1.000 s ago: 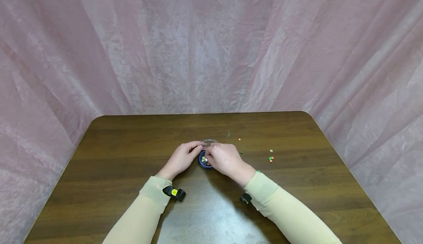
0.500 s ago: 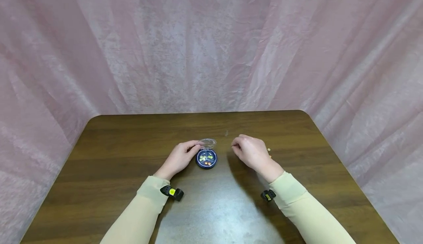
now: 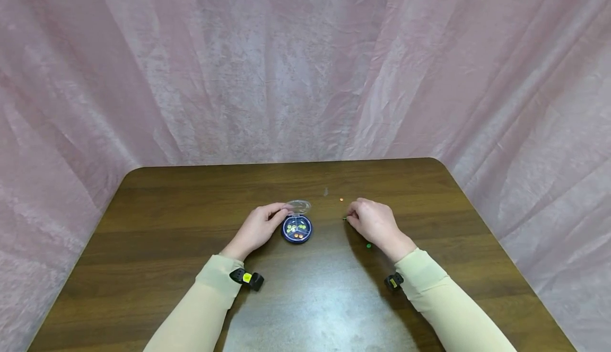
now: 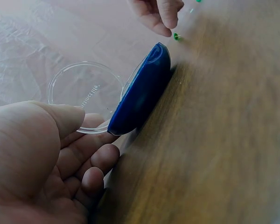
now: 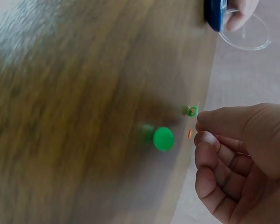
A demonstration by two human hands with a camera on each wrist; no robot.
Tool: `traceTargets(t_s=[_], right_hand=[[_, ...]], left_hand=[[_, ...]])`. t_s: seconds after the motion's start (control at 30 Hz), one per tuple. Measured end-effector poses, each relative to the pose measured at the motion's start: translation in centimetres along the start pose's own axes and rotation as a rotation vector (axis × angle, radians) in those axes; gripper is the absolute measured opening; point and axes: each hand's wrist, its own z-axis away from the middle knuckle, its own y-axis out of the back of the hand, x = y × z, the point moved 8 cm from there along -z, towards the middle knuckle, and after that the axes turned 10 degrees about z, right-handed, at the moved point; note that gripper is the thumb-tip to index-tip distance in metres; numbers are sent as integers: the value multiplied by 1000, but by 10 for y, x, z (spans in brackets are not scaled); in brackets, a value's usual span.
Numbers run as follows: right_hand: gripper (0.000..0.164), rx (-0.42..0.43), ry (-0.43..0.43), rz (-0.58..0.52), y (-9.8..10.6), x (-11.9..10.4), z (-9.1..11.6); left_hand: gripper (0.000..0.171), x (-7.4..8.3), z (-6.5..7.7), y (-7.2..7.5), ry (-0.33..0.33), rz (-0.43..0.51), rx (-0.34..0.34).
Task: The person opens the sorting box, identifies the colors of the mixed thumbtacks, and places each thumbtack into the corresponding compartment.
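Some illegible lettering (image 4: pixel 90 95) marks the lid (image 3: pixel 298 207) the left hand (image 3: pixel 258 226) pinches, right hand (image 3: pixel 377 223) curled.

The counter (image 3: pixel 167 225) has brown wood grain and rounded far corners. Behind the counter and down both its sides hangs a pale pink curtain (image 3: pixel 267 76) in loose folds. Toward the counter's far edge is a small pale mark (image 3: pixel 326 192), perhaps a smudge or clear scrap; whitish glare (image 3: pixel 315 309) covers the counter's near middle.

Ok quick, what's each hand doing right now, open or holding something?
Left hand: holding the clear lid.
Right hand: curled close beside a small green piece; can't tell whether it's holding anything.
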Motion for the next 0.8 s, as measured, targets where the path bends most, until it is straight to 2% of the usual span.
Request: traceTargets(t_s=[0.17, 0.37, 0.63, 0.8], right_hand=[[4, -4, 8, 10, -7, -4, -3], [13, -9, 2, 32, -12, -3, -4], [7, -33, -1, 29, -14, -3, -1], [5, -17, -9, 22, -15, 0, -2]], left_hand=[[33, 0, 0, 0, 2, 5, -3], [32, -1, 0, 0, -2, 12, -2], [29, 0, -1, 1, 1, 6, 2], [28, 0, -1, 0, 7, 10, 2]])
